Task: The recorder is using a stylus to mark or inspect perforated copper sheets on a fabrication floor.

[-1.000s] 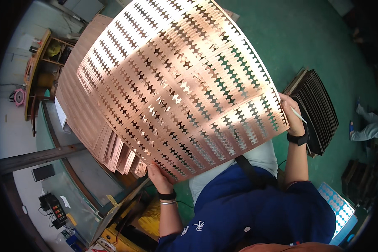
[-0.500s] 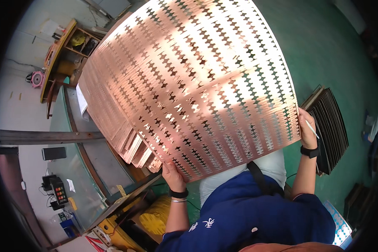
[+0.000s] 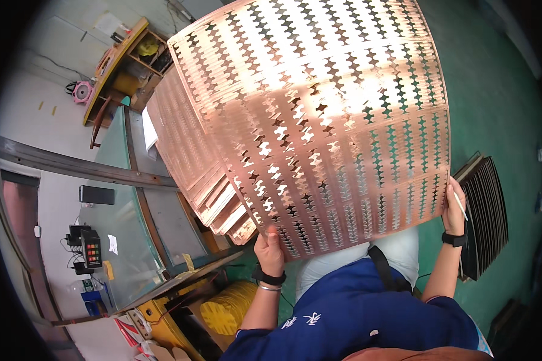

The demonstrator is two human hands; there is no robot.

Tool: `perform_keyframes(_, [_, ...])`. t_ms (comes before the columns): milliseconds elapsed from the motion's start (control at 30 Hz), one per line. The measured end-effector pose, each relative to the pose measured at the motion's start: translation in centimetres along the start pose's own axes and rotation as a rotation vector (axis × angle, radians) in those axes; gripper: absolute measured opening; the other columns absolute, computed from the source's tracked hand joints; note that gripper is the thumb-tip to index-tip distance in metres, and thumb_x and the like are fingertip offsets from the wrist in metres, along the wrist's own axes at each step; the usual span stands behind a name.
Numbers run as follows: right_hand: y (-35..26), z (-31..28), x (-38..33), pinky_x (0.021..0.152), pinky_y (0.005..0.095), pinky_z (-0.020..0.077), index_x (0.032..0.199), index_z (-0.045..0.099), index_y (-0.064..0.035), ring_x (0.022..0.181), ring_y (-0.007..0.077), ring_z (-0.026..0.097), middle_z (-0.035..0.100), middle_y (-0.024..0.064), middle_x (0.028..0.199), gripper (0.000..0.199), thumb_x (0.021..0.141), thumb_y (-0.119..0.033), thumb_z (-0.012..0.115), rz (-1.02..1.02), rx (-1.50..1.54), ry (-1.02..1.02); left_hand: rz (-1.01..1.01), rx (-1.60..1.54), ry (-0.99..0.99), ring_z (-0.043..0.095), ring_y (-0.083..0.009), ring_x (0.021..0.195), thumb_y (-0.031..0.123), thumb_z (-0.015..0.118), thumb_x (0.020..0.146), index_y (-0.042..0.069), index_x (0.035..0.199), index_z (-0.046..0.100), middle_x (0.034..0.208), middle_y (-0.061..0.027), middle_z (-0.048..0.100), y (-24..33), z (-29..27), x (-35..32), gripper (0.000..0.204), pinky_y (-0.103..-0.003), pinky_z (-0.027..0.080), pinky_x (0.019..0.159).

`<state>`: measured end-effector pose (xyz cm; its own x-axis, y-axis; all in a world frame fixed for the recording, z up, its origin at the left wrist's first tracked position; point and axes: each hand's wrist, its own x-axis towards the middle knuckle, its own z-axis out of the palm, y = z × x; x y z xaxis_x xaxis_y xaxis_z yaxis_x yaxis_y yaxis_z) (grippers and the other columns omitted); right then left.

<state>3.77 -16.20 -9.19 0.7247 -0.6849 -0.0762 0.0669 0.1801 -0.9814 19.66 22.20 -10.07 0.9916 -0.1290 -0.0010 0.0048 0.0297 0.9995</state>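
A large copper-coloured perforated sheet [image 3: 343,144] hangs in front of me, tilted, with rows of cut-out shapes through it. My left hand [image 3: 270,253] grips its near left corner, thumb on top. At the near right corner my right hand [image 3: 454,207] is closed on the same sheet and also holds a thin white stick, maybe a pen [image 3: 459,206]. Beside the held sheet, at the left, lies a fanned stack of similar copper sheets [image 3: 193,162], partly covered by it.
A glass-topped table [image 3: 126,240] stands at the left, with a black keypad box [image 3: 91,248] near its outer side. A rack of dark upright plates [image 3: 488,216] stands on the green floor at the right. Below the table is a yellow roll [image 3: 229,310].
The held sheet has shifted to the right in the picture, and more of the stack at the left shows. The room has also shifted, so my head has turned. Both hands keep their grip.
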Motion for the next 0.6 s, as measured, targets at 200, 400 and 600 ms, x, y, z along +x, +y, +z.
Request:
perform_keyframes(200, [0.2,0.0,0.1,0.084,0.0255,0.0443,0.12,0.051,0.0024,0.097,0.0136,0.058,0.061,0.0091,0.109,0.037,0.093,-0.022,0.05,-0.002,0.004,0.007,0.003,0.021,0.009,0.051,-0.009,0.085,0.032,0.05,0.093,-0.003,0.107,0.055,0.095,-0.0013,0.057,0.4,0.2,-0.3,0.038,-0.023,0.041,0.077])
perform_keyframes(400, [1.0,-0.4,0.9,0.086,0.0257,0.0442,0.122,0.05,0.0026,0.099,0.0139,0.057,0.059,0.0092,0.112,0.037,0.093,-0.021,0.049,0.025,-0.006,-0.033,-0.064,0.021,0.02,0.05,-0.0082,0.086,0.03,0.05,0.093,-0.002,0.108,0.054,0.098,-0.0012,0.056,-0.4,-0.8,-1.2,0.036,-0.022,0.041,0.077])
perform_keyframes(600, [0.5,0.9,2.1,0.086,0.0257,0.0441,0.122,0.048,0.0033,0.101,0.0132,0.056,0.058,0.0089,0.115,0.038,0.094,-0.021,0.047,0.091,-0.106,-0.123,-0.188,0.01,0.07,0.05,-0.0072,0.087,0.03,0.046,0.095,-0.001,0.111,0.052,0.1,-0.0012,0.056,-1.1,-1.3,-2.6,0.035,-0.022,0.041,0.077])
